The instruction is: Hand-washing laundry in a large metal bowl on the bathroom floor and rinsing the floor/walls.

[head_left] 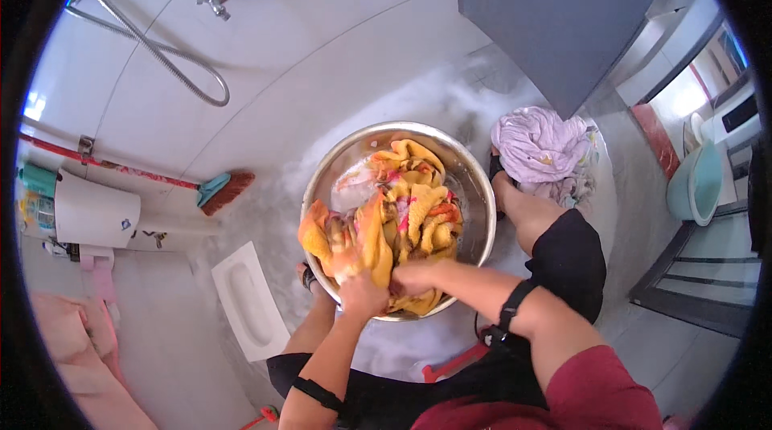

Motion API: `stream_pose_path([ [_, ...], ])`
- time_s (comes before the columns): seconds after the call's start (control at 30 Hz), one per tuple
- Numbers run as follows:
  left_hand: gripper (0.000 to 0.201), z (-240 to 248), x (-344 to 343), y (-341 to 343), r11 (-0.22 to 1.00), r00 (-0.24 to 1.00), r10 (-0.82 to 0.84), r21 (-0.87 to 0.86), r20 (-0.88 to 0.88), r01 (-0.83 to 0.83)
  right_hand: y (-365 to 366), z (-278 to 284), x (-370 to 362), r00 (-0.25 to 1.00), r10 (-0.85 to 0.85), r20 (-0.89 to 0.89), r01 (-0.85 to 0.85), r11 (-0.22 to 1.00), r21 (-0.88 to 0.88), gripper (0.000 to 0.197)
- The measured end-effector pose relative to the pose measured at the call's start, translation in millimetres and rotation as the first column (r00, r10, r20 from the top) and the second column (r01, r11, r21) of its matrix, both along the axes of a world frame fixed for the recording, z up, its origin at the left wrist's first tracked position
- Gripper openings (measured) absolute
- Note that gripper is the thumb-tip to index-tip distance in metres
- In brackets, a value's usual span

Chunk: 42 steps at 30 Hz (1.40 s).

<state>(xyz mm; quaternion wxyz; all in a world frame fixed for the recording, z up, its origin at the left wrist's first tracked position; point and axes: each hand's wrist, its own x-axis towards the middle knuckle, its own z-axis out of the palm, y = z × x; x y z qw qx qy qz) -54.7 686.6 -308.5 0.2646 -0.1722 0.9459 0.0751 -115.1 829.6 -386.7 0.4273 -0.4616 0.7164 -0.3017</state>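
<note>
A wide metal basin (481, 213) stands on the wet floor between my legs. Heaped inside it is a wet yellow cloth (422, 209) with orange, pink and brown patches, thick like a towel or blanket. My left hand (362, 292) is closed on a fold of this cloth at the near left part of the basin. Beside it, close to the near rim, my right hand (414, 279) also grips the cloth, its fingers partly hidden among the folds. Some soapy water shows at the basin's left inner side.
Pale lilac laundry (543, 145) is piled to the right of the basin. A white squat toilet pan (251, 301) lies at left, with a red-handled broom (227, 193) behind it. A grey panel (559, 20) juts in at the upper right. Farther right stands a teal basin (696, 185). Suds cover the floor.
</note>
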Motion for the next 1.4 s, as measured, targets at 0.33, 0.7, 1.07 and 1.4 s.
stream_pose_path([
  [0.33,0.088,-87,-2,35,0.948,0.916,-0.227,0.289,0.330,0.131,24,-19,-196,0.796,-0.569,-0.205,0.604,0.730,0.320,0.103],
  [0.7,0.033,-149,-63,18,0.985,0.747,-0.163,0.143,0.645,0.092,-32,-142,-250,0.736,-0.644,-0.207,0.581,0.444,0.683,0.133],
  [1.07,0.067,-285,-21,-7,0.984,0.865,-0.155,0.153,0.477,0.092,-8,-24,-138,0.699,-0.637,-0.327,0.715,0.616,0.330,0.052],
  [1.4,0.063,-249,-16,-8,0.961,0.920,-0.195,0.256,0.341,0.109,13,108,32,0.763,-0.496,-0.415,0.535,0.844,-0.026,0.016],
])
